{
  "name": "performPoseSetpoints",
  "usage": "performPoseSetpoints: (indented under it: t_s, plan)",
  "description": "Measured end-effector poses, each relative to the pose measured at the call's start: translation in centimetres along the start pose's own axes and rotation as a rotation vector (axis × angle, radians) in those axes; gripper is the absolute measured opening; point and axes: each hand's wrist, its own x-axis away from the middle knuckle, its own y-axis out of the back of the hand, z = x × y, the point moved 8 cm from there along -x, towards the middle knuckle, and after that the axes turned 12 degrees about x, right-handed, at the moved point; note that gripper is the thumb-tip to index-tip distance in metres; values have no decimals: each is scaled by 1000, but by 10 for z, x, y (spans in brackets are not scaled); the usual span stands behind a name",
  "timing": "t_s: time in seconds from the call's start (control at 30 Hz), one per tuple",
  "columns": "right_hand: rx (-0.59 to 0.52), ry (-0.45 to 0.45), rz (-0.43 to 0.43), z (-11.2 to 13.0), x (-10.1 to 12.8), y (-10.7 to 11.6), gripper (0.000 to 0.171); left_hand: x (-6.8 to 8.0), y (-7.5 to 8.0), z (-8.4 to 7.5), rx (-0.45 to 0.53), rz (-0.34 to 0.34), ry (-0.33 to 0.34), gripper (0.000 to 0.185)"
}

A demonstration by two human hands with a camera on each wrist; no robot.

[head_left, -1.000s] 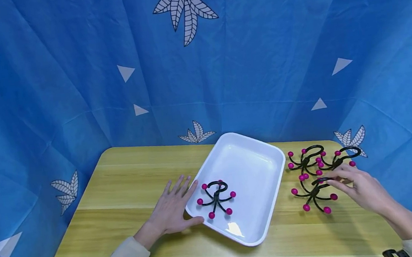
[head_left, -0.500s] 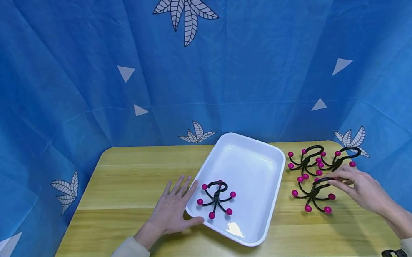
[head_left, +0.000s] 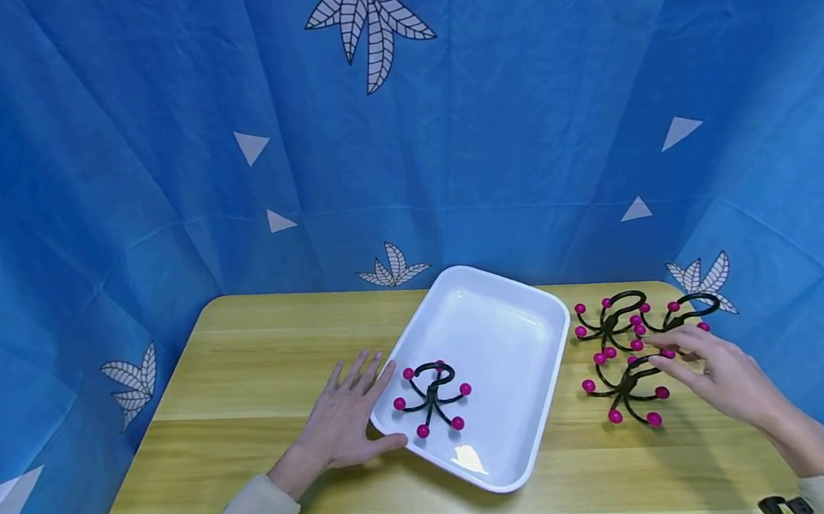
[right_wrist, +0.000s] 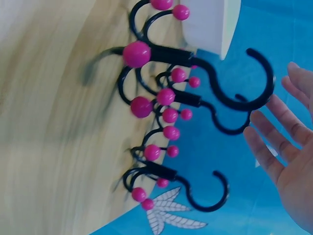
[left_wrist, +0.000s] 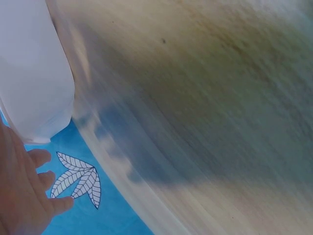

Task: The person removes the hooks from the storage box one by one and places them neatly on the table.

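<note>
My left hand (head_left: 346, 423) has its fingers spread at the left edge of a white tray (head_left: 509, 356), the thumb at the near rim. Inside the tray a black multi-arm hanging hook (head_left: 432, 395) stands on arms tipped with pink balls. Three more such hooks are grouped on the table to the right. Beside the hooked top of the nearest hook (head_left: 627, 386) is my right hand (head_left: 718, 375), thumb and fingers apart. The right wrist view shows relaxed fingers (right_wrist: 266, 152) next to that hook's curved end (right_wrist: 270, 81). Behind stand the back left hook (head_left: 610, 326) and back right hook (head_left: 673, 322), partly covered by the hand.
The wooden table (head_left: 255, 340) has rounded back corners. A blue curtain (head_left: 540, 109) with leaf and triangle prints hangs right behind it and along both sides. The grouped hooks stand close together, their pink balls overlapping in the head view.
The nearest hook turned slightly on the table while my right fingers pinched its top; now those fingers have spread and let go. My left hand and the tray stay in place.
</note>
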Motion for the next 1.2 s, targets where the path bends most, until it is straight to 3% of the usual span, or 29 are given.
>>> performPoseSetpoints:
  t_s: [0.5,1.2]
  plan:
    - [-27,83,-31,62,-21,3,32,1,1,0,0,-11,3,113]
    - [-128,228,-48,147,-62,-34,24,0,-1,2,10,8,7,114]
